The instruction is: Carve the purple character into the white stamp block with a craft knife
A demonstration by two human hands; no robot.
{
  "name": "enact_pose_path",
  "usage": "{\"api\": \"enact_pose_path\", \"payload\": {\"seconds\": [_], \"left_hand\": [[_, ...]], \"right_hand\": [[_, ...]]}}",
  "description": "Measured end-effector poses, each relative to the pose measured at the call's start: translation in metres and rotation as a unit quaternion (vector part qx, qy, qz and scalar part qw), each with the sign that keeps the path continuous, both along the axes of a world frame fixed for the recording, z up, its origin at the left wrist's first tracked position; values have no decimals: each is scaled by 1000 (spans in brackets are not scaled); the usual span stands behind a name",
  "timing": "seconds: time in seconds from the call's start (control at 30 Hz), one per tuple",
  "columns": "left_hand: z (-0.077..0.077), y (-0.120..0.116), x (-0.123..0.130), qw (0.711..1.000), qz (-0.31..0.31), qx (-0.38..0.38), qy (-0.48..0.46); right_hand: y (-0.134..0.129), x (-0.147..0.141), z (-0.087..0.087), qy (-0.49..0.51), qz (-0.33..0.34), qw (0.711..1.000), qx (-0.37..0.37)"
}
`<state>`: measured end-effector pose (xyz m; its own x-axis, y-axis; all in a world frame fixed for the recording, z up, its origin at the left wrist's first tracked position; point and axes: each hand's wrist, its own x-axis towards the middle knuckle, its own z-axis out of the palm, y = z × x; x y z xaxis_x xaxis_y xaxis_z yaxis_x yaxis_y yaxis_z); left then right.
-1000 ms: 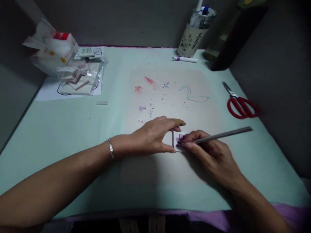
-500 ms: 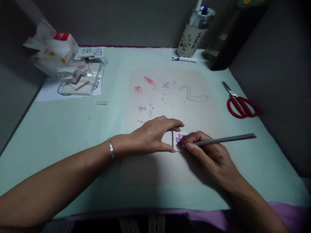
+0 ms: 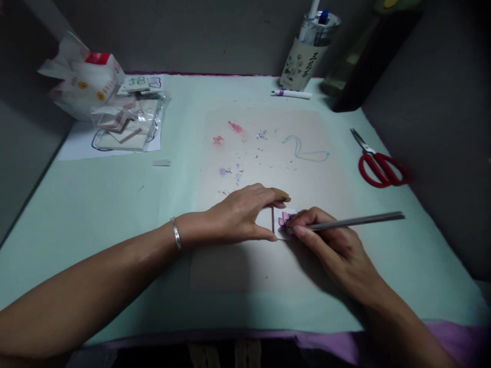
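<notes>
Two bare hands are working over one small white block [image 3: 281, 223] with purple and pink marks, which is lying on one pale sheet [image 3: 226, 271] in the middle of the bench [image 3: 115, 189]. The left hand [image 3: 245, 214] is gripping the block at its edges, the thumb pressing on the near side and the fingers on the far side; one of these fingers is wearing one brown cover. One silver bracelet [image 3: 176, 233] is circling the left wrist. The right hand [image 3: 333, 245] is pinching one slim grey tool [image 3: 360, 221] in its closed fingers, the long end pointing off to the right and the other end reaching over the marked face; whether the tip is touching is too small to tell.

Beyond the hands, the sheet is showing two red smudges, one blue outline and scattered purple specks. One pair of red-handled scissors [image 3: 378, 166] is lying to the right. One purple-banded marker [image 3: 295, 94] is resting just before one jar [image 3: 301, 64] that is holding at least two pens, and one large bottle [image 3: 368, 56] is standing beside them. At the far left, one tissue pack [image 3: 95, 76] and one clear bag [image 3: 130, 128] of several blocks, hard to count, are sitting near one another. One small slip [image 3: 161, 163] is lying apart, nearer the hands.
</notes>
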<state>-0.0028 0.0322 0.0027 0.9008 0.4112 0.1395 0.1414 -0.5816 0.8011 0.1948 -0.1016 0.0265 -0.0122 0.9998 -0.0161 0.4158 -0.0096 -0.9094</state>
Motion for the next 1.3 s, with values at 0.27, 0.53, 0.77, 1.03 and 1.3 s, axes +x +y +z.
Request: {"api": "enact_pose_path", "payload": {"seconds": [0.27, 0.53, 0.77, 1.03, 1.3], "left_hand": [[2, 0, -3, 999, -41, 29, -7], [8, 0, -4, 999, -54, 0, 3], [6, 0, -3, 999, -50, -2, 0], [-1, 5, -3, 998, -56, 32, -16], [1, 8, -3, 999, -52, 9, -2]], "right_hand": [[-6, -6, -1, -9, -44, 999, 25], [-7, -7, 0, -1, -72, 997, 27], [-11, -1, 8, 88, -195, 977, 15], [-13, -16, -3, 9, -85, 995, 59], [-14, -16, -11, -36, -68, 994, 81]]}}
